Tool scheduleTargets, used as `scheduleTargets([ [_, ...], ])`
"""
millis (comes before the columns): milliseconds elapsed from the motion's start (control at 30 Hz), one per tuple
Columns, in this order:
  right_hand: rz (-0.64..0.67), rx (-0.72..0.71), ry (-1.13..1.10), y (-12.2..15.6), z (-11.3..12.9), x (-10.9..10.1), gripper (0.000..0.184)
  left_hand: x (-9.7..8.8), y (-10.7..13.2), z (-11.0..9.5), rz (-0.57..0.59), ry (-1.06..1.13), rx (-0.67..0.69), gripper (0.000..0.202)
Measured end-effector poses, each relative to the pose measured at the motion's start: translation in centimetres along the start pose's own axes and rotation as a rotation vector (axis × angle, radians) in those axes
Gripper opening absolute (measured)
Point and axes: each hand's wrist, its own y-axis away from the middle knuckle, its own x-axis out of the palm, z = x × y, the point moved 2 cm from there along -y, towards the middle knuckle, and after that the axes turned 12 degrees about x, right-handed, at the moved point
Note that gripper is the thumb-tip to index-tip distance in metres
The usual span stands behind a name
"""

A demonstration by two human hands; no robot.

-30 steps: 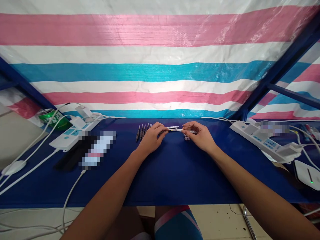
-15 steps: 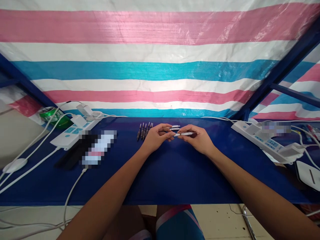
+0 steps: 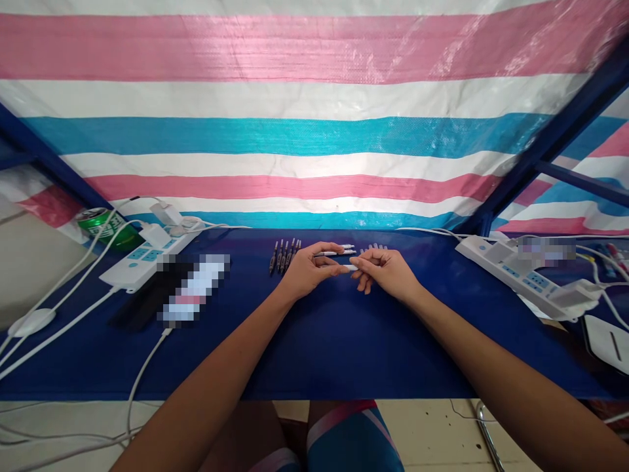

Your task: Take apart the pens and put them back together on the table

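Observation:
Both my hands meet over the far middle of the blue table (image 3: 344,341). My left hand (image 3: 307,270) is closed in a pinch on one end of a small white pen (image 3: 344,267). My right hand (image 3: 386,271) pinches the other end with thumb and forefinger. Just behind the hands lie two more white pens (image 3: 339,250) side by side. A row of several dark pen refills (image 3: 284,254) lies to their left, and a few small pale pieces (image 3: 373,247) sit behind my right hand.
A white power strip (image 3: 147,255) with plugs and cables and a green can (image 3: 105,226) stand at the back left, with a blurred dark object (image 3: 187,292) in front. Another power strip (image 3: 525,278) and a white device (image 3: 607,341) lie at the right. A striped tarp (image 3: 314,118) hangs behind.
My hands drew a little nearer to me and closer together. The white pen in my right hand came across to my left fingers, and both hands now pinch it.

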Motion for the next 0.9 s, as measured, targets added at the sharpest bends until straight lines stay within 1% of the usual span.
scheduleTargets([
  [67,-0.008,0.016,-0.041,-0.1,-0.1,-0.1,0.05,-0.1,-0.1,-0.2,0.022,-0.029,0.022,0.055],
  [133,-0.03,0.011,-0.058,-0.3,-0.2,-0.3,0.05,-0.3,-0.1,-0.2,0.036,-0.041,0.01,0.047],
  [233,-0.064,-0.011,-0.037,-0.4,-0.1,-0.6,0.05,-0.7,-0.1,0.1,0.083,-0.094,-0.013,0.047],
  [333,-0.083,-0.026,-0.007,-0.5,-0.2,-0.9,0.05,-0.9,0.0,0.4,0.094,-0.121,0.015,0.038],
  [400,-0.087,-0.022,-0.002,-0.5,-0.2,-0.9,0.051,-0.9,0.0,0.4,0.067,-0.092,0.043,0.041],
  [467,-0.087,-0.021,-0.002,-0.5,-0.2,-0.9,0.052,-0.8,-0.1,0.3,0.039,-0.084,0.061,0.053],
  [500,-0.087,-0.024,-0.001,-0.5,-0.2,-0.9,0.052,-0.8,-0.1,0.3,0.031,-0.097,0.054,0.056],
  [533,-0.086,-0.028,0.001,-0.5,-0.2,-0.9,0.052,-0.8,-0.1,0.3,0.035,-0.121,0.038,0.054],
  [633,-0.092,-0.036,0.015,-0.5,-0.2,-0.9,0.053,-0.9,0.0,0.3,0.1,-0.197,-0.009,0.044],
  [700,-0.099,-0.033,0.032,-0.5,-0.2,-0.9,0.054,-1.0,0.0,0.3,0.114,-0.187,0.011,0.041],
  [800,-0.103,-0.024,0.058,-0.4,-0.3,-1.0,0.053,-1.0,0.1,0.2,0.075,-0.128,0.02,0.052],
  [900,-0.105,-0.024,0.078,-0.4,-0.3,-1.1,0.051,-0.8,0.1,0.3,0.113,-0.146,-0.033,0.045],
])
